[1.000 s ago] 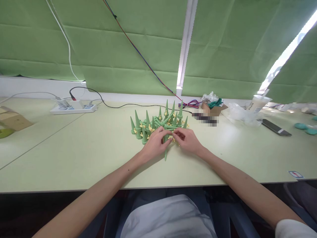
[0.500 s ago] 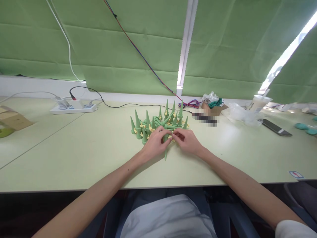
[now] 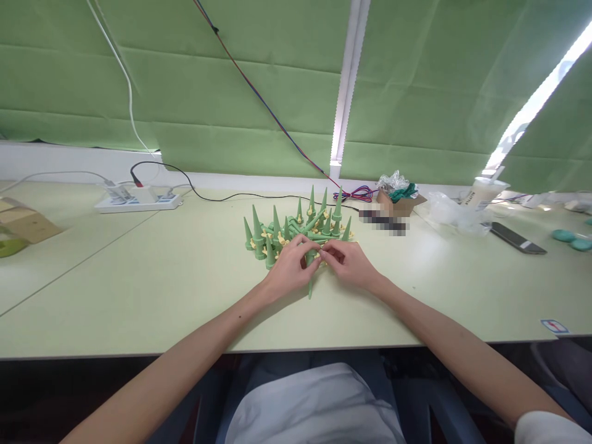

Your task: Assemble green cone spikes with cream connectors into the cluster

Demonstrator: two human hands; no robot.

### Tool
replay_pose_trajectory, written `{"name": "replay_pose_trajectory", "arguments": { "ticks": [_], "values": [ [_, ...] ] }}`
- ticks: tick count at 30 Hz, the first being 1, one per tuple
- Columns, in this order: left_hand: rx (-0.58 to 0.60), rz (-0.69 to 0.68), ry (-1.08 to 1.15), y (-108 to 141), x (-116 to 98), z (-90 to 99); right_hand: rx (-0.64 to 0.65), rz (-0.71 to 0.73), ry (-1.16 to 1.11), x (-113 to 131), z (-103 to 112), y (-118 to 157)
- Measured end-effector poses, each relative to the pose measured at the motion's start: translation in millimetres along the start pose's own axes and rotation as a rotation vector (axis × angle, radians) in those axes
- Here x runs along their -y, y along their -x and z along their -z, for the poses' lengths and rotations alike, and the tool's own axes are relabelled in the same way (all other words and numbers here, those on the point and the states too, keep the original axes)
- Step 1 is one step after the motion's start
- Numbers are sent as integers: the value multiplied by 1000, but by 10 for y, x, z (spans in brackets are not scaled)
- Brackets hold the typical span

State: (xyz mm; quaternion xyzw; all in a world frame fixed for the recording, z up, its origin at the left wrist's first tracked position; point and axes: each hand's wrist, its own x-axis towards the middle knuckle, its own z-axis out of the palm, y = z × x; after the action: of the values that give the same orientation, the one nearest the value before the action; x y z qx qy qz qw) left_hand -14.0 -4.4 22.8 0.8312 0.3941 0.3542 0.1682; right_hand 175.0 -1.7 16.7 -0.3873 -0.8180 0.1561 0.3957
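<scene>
My left hand [image 3: 292, 266] is closed around a green cone-shaped piece [image 3: 310, 287], whose thin tip points down toward me. Most of that piece is hidden by the fingers. My right hand [image 3: 350, 264] pinches at the same spot, its fingertips meeting those of the left; whatever is between them is too small to make out. Just behind both hands, several green cones [image 3: 256, 229] stand upright on the table, with small yellow parts [image 3: 280, 238] at their lower ends. More green pieces [image 3: 292, 227] lie on their sides among them.
A white power strip [image 3: 139, 200] with cables lies at the back left, and a cardboard piece [image 3: 30, 221] farther left. Toward the back right are a small box [image 3: 401, 206], a plastic bag [image 3: 456, 216], a white cup [image 3: 481, 192] and a dark flat object [image 3: 515, 238].
Both hands hold nearly the same place and pose. The right fingertips have shifted very slightly against the left ones.
</scene>
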Motion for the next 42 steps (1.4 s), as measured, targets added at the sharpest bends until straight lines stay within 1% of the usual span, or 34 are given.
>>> {"name": "replay_pose_trajectory", "arguments": {
  "ticks": [18, 33, 42],
  "values": [
    [29, -39, -6, -7, -12, 4, 5, 9, 12, -14, -6, 9],
    [47, -43, -16, -4, -17, 12, 25, 11, 26, -18, -6, 0],
    [125, -33, -37, 5, -12, 34, 79, -11, 69, -51, -20, 12]
  ]
}}
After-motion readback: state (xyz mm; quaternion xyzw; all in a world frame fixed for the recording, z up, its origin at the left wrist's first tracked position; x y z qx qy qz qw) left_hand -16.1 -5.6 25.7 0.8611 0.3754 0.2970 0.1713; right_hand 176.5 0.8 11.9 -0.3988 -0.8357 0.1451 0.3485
